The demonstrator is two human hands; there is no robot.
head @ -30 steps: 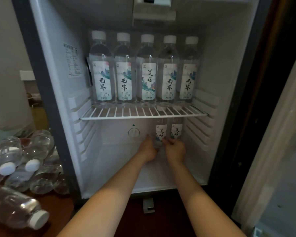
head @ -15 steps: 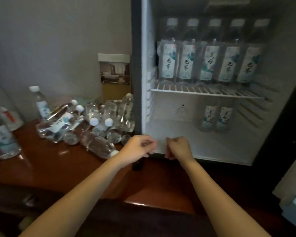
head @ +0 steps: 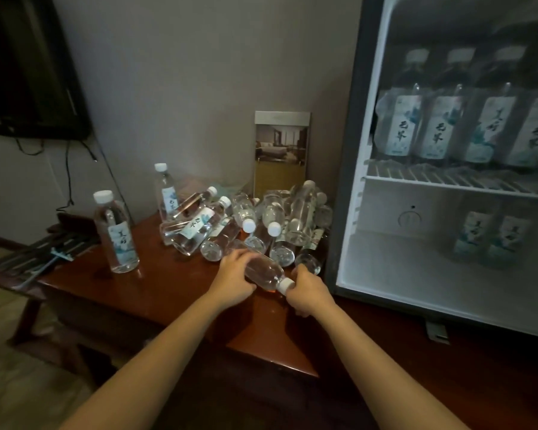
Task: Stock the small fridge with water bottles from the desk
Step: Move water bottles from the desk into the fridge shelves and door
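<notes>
A clear water bottle (head: 263, 271) lies on its side at the front of a pile of bottles (head: 271, 215) on the brown desk (head: 156, 293). My left hand (head: 235, 276) grips its body. My right hand (head: 306, 290) curls round its white-capped end. The open small fridge (head: 348, 181) stands on the right. A row of labelled bottles (head: 432, 125) stands on its wire shelf (head: 448, 181), and two bottles (head: 491, 240) stand on the floor below the shelf.
Two bottles stand upright on the desk, one at the front left (head: 115, 231) and one behind (head: 166, 189). A framed card (head: 280, 153) leans against the wall behind the pile. A dark screen (head: 28, 66) hangs at the upper left, with cables below it.
Both hands have come out of the fridge and moved left to the desk. They now hold a lying bottle at the front of the pile. The view swung left.
</notes>
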